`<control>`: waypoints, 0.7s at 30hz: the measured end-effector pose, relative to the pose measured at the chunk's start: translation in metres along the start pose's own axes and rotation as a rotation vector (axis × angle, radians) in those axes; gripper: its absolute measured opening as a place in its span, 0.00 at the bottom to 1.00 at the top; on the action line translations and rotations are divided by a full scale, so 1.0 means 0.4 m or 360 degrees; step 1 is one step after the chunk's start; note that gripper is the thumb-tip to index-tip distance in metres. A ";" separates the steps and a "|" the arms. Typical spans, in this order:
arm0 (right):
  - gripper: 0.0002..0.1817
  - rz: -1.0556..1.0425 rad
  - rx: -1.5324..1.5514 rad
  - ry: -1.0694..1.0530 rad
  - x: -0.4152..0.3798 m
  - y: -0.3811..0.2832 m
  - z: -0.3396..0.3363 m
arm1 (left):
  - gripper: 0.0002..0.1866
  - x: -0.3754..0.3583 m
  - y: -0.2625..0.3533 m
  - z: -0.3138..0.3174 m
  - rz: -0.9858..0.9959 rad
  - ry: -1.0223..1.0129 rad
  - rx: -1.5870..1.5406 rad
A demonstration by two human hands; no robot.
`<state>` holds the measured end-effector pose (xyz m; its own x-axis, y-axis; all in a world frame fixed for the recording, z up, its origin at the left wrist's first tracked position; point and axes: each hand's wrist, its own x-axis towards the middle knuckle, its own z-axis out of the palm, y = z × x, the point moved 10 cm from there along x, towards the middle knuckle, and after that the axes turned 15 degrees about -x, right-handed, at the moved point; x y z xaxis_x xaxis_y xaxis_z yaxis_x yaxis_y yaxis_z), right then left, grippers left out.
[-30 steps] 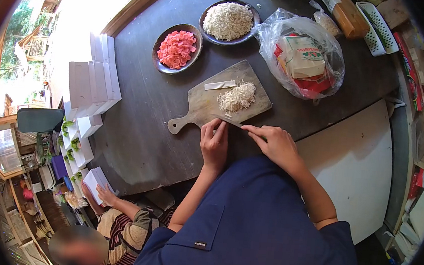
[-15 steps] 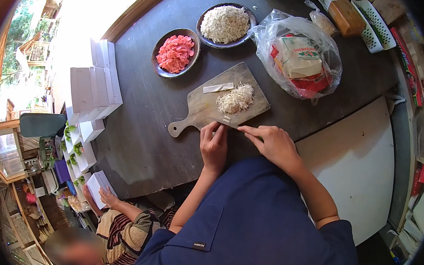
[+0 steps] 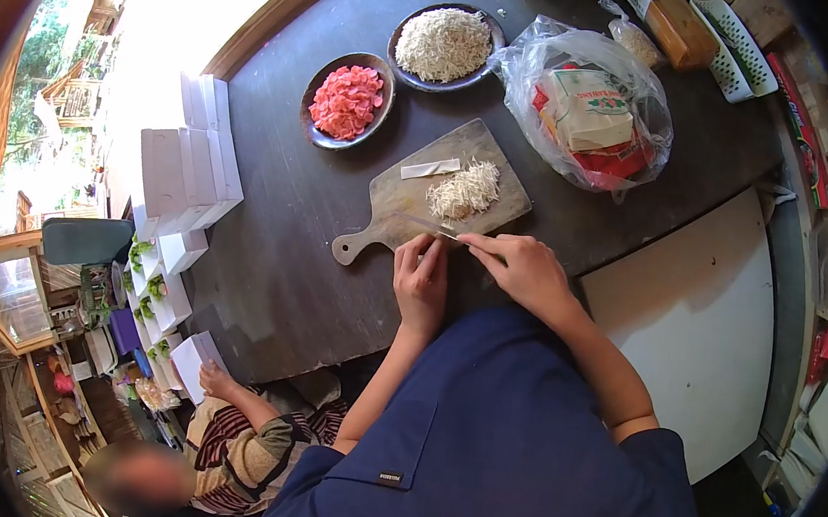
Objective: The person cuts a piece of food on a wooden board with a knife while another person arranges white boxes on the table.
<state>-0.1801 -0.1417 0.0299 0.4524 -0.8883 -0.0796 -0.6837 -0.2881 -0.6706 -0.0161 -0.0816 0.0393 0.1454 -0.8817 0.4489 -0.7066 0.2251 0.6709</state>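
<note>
We see the knife (image 3: 424, 224) just right of frame centre, its blade angled up-left over the near edge of the cutting board (image 3: 394, 203). Right hand (image 3: 527, 270) is closed around the handle. Left hand (image 3: 421, 277) has its fingers curled together at the board's near edge, close to the blade; we can't tell whether they pinch anything. On the board: a loose heap of pale shreds (image 3: 465, 191), with a flat whitish strip (image 3: 430, 168) just beside it, upper left. Board lies on the dark table (image 3: 288, 249). Above it, upper middle, we have a bowl (image 3: 308, 132) of pink slices and, to its right, a dark dish (image 3: 495, 46) of pale shreds. Clear plastic bag (image 3: 526, 73) with packets, upper right. White boxes (image 3: 182, 172) stacked at left; lower left, a co-worker's hand (image 3: 218, 380) touches another white box (image 3: 191, 360).
</note>
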 end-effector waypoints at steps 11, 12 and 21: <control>0.16 0.0050 -0.0020 -0.0059 0.012 0.002 0.038 | 0.13 -0.007 0.003 0.007 0.0007 -0.0028 -0.0030; 0.17 0.0042 0.0080 -0.0062 0.025 0.001 0.046 | 0.13 -0.008 0.002 0.006 -0.0002 -0.0028 -0.0037; 0.17 0.0124 0.0029 -0.0176 -0.037 0.013 -0.035 | 0.12 0.006 0.015 0.001 -0.0011 0.0012 -0.0018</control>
<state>-0.1982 -0.1350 0.0379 0.4595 -0.8624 -0.2124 -0.7091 -0.2122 -0.6725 -0.0201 -0.0825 0.0441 0.1554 -0.8801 0.4486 -0.6975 0.2238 0.6807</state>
